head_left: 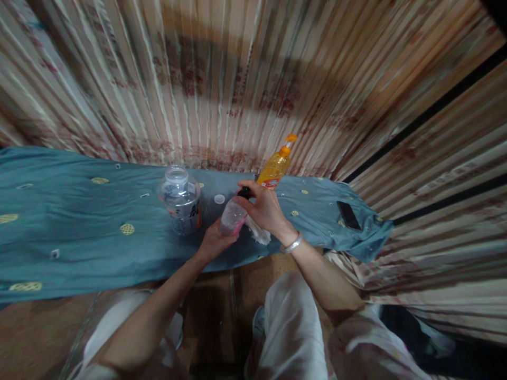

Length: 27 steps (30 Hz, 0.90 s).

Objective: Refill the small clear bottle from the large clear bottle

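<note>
A small clear bottle [233,215] with a pinkish lower part and a black top [244,192] is held tilted above the cloth-covered table. My left hand [217,240] is wrapped round its lower end. The fingers of my right hand [266,207] close on the black top. Below my right hand lies a crumpled white tissue [258,232], partly hidden by it. Left of the hands stands a large clear plastic jug [182,206] without a visible lid. Between jug and hands is a round white cap [219,199]. Behind my right hand an orange pump bottle [274,170] stands upright.
The table wears a teal cloth [91,253] with yellow prints. A black phone [349,215] lies at its right end. Pleated curtains [222,95] hang right behind the table and along the right side. My knees are close to its front edge.
</note>
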Available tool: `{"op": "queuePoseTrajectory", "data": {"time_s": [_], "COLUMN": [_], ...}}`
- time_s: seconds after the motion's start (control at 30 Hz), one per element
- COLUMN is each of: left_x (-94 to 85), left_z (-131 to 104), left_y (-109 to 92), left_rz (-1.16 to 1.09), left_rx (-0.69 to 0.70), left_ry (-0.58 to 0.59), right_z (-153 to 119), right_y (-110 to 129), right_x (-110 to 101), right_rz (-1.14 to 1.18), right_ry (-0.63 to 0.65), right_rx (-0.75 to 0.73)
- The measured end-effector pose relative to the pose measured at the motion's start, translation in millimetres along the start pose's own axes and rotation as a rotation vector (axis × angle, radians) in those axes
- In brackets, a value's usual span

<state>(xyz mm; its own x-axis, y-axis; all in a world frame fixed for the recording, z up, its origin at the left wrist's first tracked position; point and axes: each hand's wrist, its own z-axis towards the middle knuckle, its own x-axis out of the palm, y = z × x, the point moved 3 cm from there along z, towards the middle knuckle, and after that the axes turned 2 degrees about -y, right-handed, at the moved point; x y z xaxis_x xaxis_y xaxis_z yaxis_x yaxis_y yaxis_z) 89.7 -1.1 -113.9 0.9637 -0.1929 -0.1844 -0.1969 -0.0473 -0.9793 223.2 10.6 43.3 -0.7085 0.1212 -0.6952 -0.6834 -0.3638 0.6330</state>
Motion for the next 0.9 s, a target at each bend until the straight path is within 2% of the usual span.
{"op": "queuePoseTrajectory", "data": {"time_s": [0.17, 0.33, 0.47, 0.63, 0.9], "left_x": [-0.1, -1.0, -0.9, 1.9, 4.8], "left_z": [0.7, 0.2, 0.1, 2.2, 3.9], "left_y": [0.3, -1.9, -5.0, -5.8, -12.5], "left_rz": [0.009, 0.015, 0.018, -0.018, -0.165], "left_rx": [0.01, 0.01, 0.009, 0.037, 0.081], "left_ry": [-0.001, -0.003, -0.014, -0.06, -0.13], "right_z": [-0.7, -5.1, -6.1, -0.9, 10.2], "right_y": [3.2, 1.4, 2.6, 7.5, 22.3], "right_x": [4.4, -2.2, -7.6, -11.9, -23.4], "right_rz": [-0.019, -0.086, -0.171, -0.309, -0.305], "right_ry": [-0.035, -0.077, -0.018, -0.062, -0.009], "right_rx": [0.024, 0.014, -0.036, -0.078, -0.11]}}
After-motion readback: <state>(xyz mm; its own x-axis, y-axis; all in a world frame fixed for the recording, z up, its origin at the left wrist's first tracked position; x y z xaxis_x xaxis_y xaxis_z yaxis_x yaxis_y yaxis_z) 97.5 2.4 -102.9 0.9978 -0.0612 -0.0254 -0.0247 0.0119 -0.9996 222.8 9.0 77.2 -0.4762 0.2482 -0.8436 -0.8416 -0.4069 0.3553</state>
